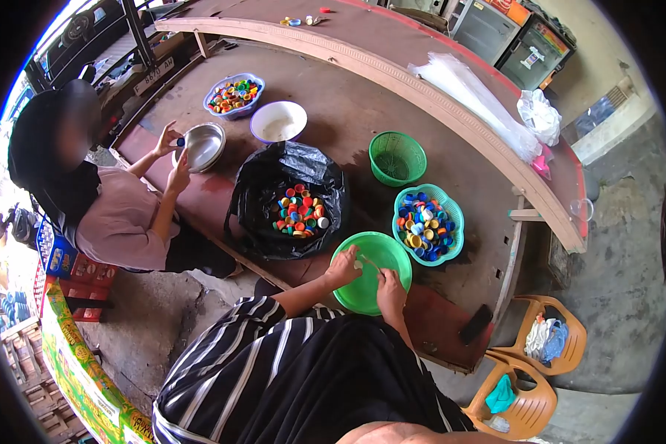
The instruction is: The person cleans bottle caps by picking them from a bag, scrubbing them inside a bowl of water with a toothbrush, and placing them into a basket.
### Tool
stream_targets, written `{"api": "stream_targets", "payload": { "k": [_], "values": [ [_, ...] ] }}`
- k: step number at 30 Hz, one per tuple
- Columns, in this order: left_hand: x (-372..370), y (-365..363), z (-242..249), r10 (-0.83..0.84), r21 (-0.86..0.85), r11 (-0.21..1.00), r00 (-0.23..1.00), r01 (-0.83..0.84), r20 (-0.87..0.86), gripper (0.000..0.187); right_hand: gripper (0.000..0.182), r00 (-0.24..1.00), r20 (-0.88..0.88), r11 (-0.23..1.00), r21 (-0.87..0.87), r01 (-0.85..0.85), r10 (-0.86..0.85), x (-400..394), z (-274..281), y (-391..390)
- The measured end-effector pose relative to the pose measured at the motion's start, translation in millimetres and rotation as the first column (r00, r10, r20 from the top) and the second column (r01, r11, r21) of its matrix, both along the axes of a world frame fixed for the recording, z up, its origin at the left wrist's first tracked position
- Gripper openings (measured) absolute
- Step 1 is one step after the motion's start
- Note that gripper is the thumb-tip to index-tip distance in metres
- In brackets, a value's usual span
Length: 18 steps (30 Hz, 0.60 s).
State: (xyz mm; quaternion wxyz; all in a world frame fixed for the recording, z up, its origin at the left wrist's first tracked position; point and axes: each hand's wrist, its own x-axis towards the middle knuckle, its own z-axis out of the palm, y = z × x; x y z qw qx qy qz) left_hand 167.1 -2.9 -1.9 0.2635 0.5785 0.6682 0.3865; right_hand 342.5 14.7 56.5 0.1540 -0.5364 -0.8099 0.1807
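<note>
Over a light-green basin point(374, 302), my left hand point(342, 268) is closed with a small pale piece point(358, 265) at its fingertips; it is too small to name surely. My right hand point(391, 291) is closed round a thin, narrow tool point(371, 262) whose tip points at that piece. The tool's kind does not show clearly. To the right of the basin stands a turquoise basket point(459, 235) with blue, yellow, white and orange bottle caps. A black plastic bag point(248, 200) at the left holds red, yellow and green bottle caps.
A co-worker point(126, 222) at the left holds a dark cap above metal bowls point(204, 145). Further back are a white bowl point(279, 122), a basket of caps point(234, 112) and a green basket point(397, 177). A phone-like black object point(476, 324) lies near the table edge, beside orange chairs point(570, 355).
</note>
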Motion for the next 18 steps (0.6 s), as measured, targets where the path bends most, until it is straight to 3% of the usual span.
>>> {"api": "stream_targets", "payload": {
  "k": [5, 8, 11, 14, 17, 18],
  "values": [
    [1, 3, -5, 0.001, 0.023, 1.0, 0.999, 0.0, -0.05, 0.059, 0.013, 0.951, 0.307, 0.999, -0.052, -0.014, 0.029, 13, -11, 6],
    [1, 1, -2, 0.007, -0.011, 1.0, 0.998, -0.008, -0.063, 0.059, 0.012, 0.996, 0.089, 0.999, -0.03, 0.03, -0.027, 3, 13, -3],
    [-2, 2, 9, -0.05, -0.019, 0.999, 0.998, 0.051, 0.024, 0.057, 0.011, 0.995, -0.045, 0.994, -0.056, -0.088, 0.086, 0, 17, -10],
    [3, -2, 21, -0.063, -0.072, 0.995, 0.996, 0.067, 0.065, 0.057, 0.011, 0.995, 0.097, 0.998, -0.051, 0.039, -0.034, 8, 0, 1],
    [1, -1, 12, -0.048, 0.005, 0.999, 0.997, 0.048, 0.058, 0.049, 0.012, 0.995, 0.08, 0.998, 0.042, 0.055, -0.058, 10, -3, 4],
    [0, -1, 7, -0.017, 0.0, 1.0, 0.99, 0.017, 0.14, 0.046, 0.014, 0.994, 0.106, 0.999, 0.036, 0.009, -0.013, 11, -11, 4]
  ]
}}
